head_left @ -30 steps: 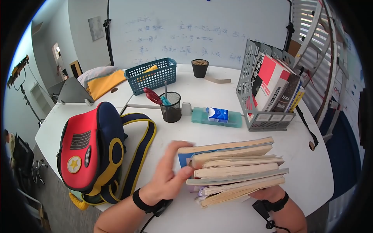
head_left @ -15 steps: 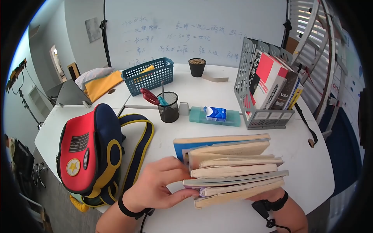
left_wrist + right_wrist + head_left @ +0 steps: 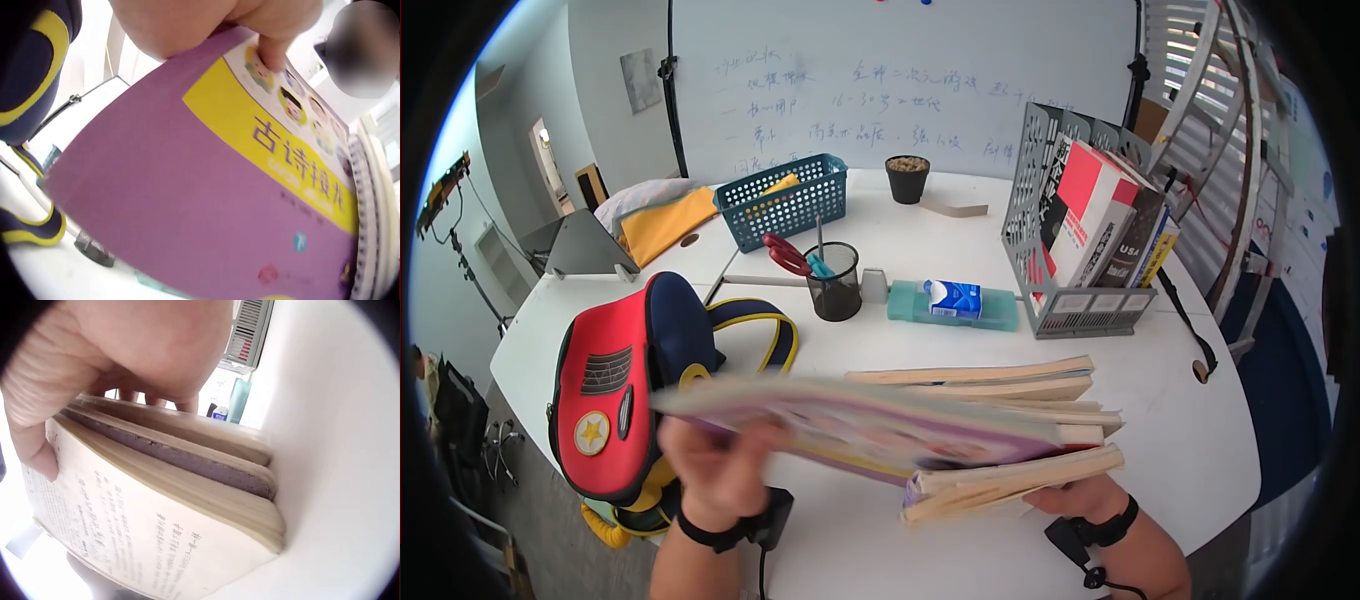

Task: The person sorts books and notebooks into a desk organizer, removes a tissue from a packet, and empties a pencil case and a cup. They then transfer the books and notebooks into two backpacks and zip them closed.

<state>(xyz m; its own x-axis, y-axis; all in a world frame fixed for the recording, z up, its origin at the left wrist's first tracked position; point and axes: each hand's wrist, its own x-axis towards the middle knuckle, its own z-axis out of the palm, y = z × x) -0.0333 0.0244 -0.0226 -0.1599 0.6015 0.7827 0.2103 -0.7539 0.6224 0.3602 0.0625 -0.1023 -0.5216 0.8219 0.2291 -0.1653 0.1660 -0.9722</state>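
Note:
A thin book with a purple and yellow cover [image 3: 156,200] is pinched at its edge by my left hand [image 3: 718,470]. In the head view this book [image 3: 840,425] slants leftward, its right end among the other books and its left end overlapping the backpack. My right hand [image 3: 1085,498] grips a stack of worn books [image 3: 1015,483] from the right, the spines and page edges standing on the white table. The right wrist view has the thumb [image 3: 40,453] pressed on the outermost book [image 3: 137,512], with fingers over the far side.
A red and navy backpack [image 3: 605,370] sits at left. Behind the books are a mesh pen cup [image 3: 835,295] with scissors, a teal case [image 3: 1000,312] carrying a blue-white packet [image 3: 955,298], a grey file rack [image 3: 1090,318] of books, a perforated basket [image 3: 785,215] and a plant pot [image 3: 907,182].
My left hand has moved from the stack's left edge down and left, drawing the purple book partly out. The right hand keeps its grip in about the same place.

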